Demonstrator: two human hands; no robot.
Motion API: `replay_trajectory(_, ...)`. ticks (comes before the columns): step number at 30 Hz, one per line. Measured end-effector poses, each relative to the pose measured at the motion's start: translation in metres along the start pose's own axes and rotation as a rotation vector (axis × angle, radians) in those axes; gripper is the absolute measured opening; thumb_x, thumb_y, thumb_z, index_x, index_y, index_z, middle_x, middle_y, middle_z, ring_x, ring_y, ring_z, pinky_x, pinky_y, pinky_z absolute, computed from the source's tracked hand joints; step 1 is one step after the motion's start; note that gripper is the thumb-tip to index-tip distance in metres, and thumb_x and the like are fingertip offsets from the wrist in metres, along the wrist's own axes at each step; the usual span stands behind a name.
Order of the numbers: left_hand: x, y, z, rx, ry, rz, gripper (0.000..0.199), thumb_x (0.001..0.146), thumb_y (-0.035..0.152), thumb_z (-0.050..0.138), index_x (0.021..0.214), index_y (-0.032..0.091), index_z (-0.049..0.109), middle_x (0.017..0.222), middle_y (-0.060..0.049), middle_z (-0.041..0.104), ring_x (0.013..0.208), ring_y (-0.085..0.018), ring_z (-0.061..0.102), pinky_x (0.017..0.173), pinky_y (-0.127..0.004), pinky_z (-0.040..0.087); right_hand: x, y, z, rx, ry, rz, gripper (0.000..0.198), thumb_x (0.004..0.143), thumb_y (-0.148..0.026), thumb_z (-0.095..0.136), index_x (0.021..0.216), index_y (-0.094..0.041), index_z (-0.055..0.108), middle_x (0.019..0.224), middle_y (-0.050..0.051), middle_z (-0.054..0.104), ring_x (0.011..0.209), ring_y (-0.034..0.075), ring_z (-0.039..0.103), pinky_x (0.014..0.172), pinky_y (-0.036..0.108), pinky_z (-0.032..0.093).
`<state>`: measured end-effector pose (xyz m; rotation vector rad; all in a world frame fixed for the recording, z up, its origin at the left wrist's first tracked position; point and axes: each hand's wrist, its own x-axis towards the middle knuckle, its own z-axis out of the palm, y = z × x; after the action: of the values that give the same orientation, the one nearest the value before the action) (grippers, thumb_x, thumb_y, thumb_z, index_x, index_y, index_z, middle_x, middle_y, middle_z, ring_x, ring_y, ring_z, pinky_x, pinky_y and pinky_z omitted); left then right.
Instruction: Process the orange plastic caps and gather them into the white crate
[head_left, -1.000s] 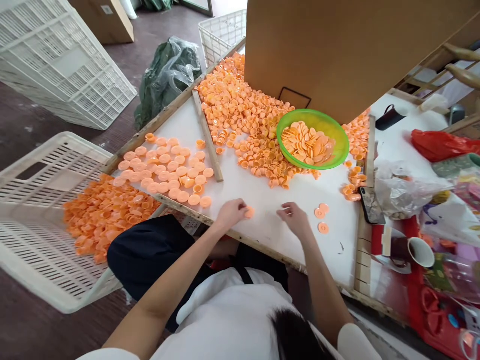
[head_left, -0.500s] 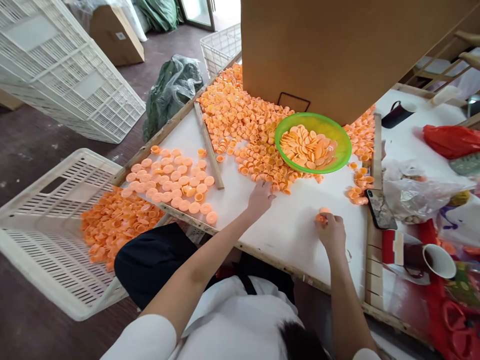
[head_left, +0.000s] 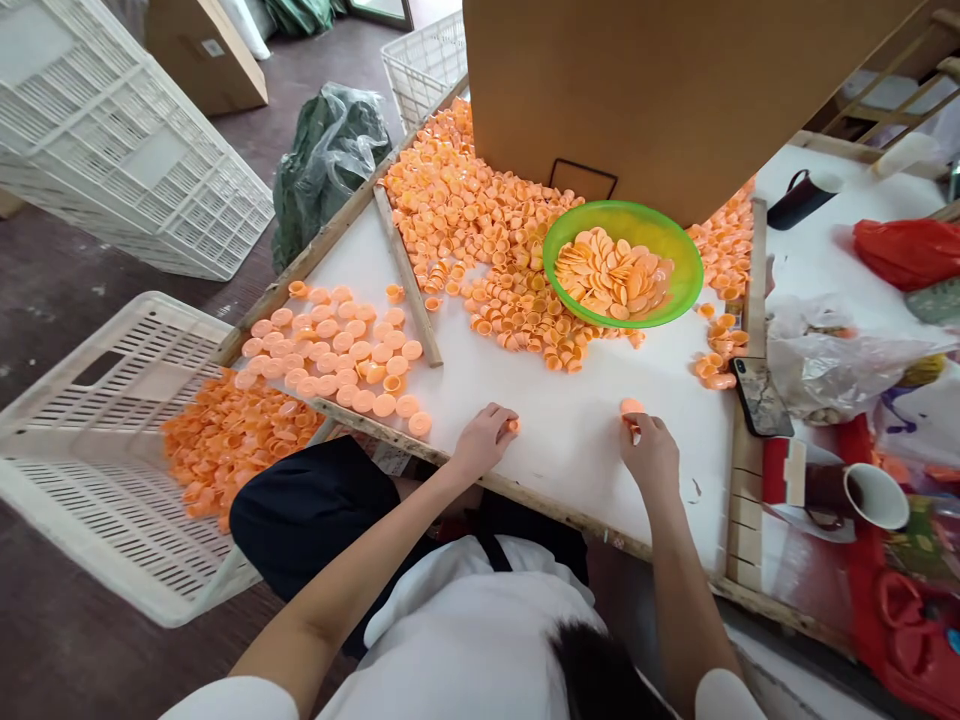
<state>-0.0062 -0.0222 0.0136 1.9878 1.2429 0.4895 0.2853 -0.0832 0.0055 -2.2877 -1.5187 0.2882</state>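
My left hand (head_left: 484,440) is closed near the table's front edge, pinching a small orange plastic cup (head_left: 514,425) at its fingertips. To the right, my right hand (head_left: 651,450) is closed around orange plastic discs (head_left: 631,406); the fingers partly hide them, so their number cannot be told. Beyond both hands lies a heap of loose orange cups (head_left: 517,285). A green bowl (head_left: 686,285) rests at the heap's edge, with flat orange discs (head_left: 609,272) inside. Left of a wooden strip (head_left: 409,278), many disc-topped orange pieces (head_left: 341,345) lie spread on the white table (head_left: 555,440).
A big cardboard box (head_left: 645,90) stands over the heap. On the left, a white crate (head_left: 90,440) holds more orange pieces, below stacked crates (head_left: 127,140). A phone (head_left: 761,395), a mug (head_left: 874,495) and plastic bags (head_left: 832,350) crowd the right side.
My left hand has drawn back from the heap toward the front edge, now with a cup in its fingers. My right hand stays in nearly the same place, still gripping discs.
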Motion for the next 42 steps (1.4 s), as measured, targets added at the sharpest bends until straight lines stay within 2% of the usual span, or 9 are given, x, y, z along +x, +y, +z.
replay_trajectory(6,-0.007,0.001,-0.005,-0.219,0.044,-0.125,0.026,0.081,0.029,0.057,0.106,0.02,0.059,0.106,-0.005,0.057,0.075,-0.011,0.058,0.074,-0.027,0.051,-0.005,-0.016,-0.008,0.174,0.147,0.112,0.03,0.083,-0.038,0.044,0.089,-0.017,0.065,0.091,0.01,0.059,0.072,0.017,0.055,0.066,0.031,0.042)
replay_trajectory(10,-0.007,0.002,-0.006,-0.321,0.088,-0.237,0.022,0.083,0.029,0.053,0.099,0.017,0.062,0.099,-0.005,0.062,0.071,-0.011,0.059,0.07,-0.025,0.05,-0.015,-0.064,0.009,0.658,-0.205,0.169,0.034,0.079,-0.049,0.052,0.089,-0.018,0.063,0.079,0.005,0.063,0.068,0.016,0.058,0.062,0.029,0.049)
replay_trajectory(13,-0.004,0.001,-0.002,-0.397,0.08,-0.296,0.023,0.081,0.032,0.056,0.096,0.016,0.062,0.093,-0.006,0.066,0.07,-0.012,0.061,0.067,-0.025,0.05,-0.023,-0.107,0.031,0.832,-0.406,0.163,0.032,0.076,-0.049,0.057,0.085,-0.019,0.06,0.075,0.003,0.065,0.063,0.015,0.06,0.058,0.029,0.051)
replay_trajectory(17,0.002,-0.005,0.003,-0.481,0.045,-0.364,0.02,0.079,0.032,0.059,0.088,0.014,0.062,0.076,-0.004,0.067,0.061,-0.012,0.06,0.061,-0.025,0.05,-0.024,-0.135,0.053,0.746,-0.478,0.138,0.021,0.075,-0.042,0.058,0.078,-0.02,0.058,0.067,0.001,0.064,0.054,0.014,0.059,0.054,0.028,0.051)
replay_trajectory(22,0.008,-0.014,0.002,-0.622,-0.024,-0.419,0.019,0.075,0.031,0.063,0.083,0.014,0.062,0.074,-0.004,0.066,0.065,-0.013,0.062,0.06,-0.024,0.052,-0.016,-0.134,0.059,0.664,-0.598,0.192,0.017,0.076,-0.038,0.058,0.073,-0.022,0.054,0.062,0.0,0.064,0.054,0.015,0.061,0.052,0.028,0.051)
replay_trajectory(32,0.015,-0.018,0.003,-0.423,-0.046,-0.423,0.011,0.074,0.027,0.061,0.074,0.016,0.06,0.065,-0.001,0.064,0.054,-0.011,0.057,0.052,-0.022,0.045,-0.007,-0.134,0.056,0.604,-0.735,0.163,0.011,0.077,-0.033,0.056,0.078,-0.023,0.052,0.068,0.001,0.066,0.057,0.015,0.062,0.054,0.027,0.049)
replay_trajectory(36,0.014,-0.018,0.004,-0.379,-0.018,-0.409,0.008,0.073,0.024,0.059,0.075,0.016,0.061,0.068,-0.001,0.065,0.059,-0.011,0.058,0.055,-0.022,0.044,-0.013,-0.138,0.052,0.41,-0.646,-0.005,0.025,0.069,-0.037,0.066,0.084,-0.023,0.052,0.073,-0.001,0.065,0.067,0.015,0.061,0.061,0.027,0.045)
replay_trajectory(39,0.014,-0.017,0.004,-0.333,0.01,-0.397,0.009,0.073,0.025,0.059,0.076,0.017,0.061,0.071,-0.002,0.066,0.062,-0.012,0.058,0.057,-0.022,0.044,-0.017,-0.143,0.051,0.286,-0.561,-0.021,0.029,0.068,-0.037,0.068,0.087,-0.022,0.051,0.075,-0.001,0.065,0.068,0.015,0.06,0.061,0.027,0.042)
replay_trajectory(42,0.014,-0.015,0.002,-0.324,0.001,-0.398,0.009,0.073,0.025,0.06,0.074,0.016,0.061,0.069,-0.002,0.065,0.061,-0.012,0.058,0.056,-0.022,0.044,-0.014,-0.142,0.05,0.362,-0.622,-0.022,0.028,0.07,-0.038,0.067,0.087,-0.022,0.051,0.073,-0.001,0.065,0.065,0.015,0.06,0.059,0.026,0.044)
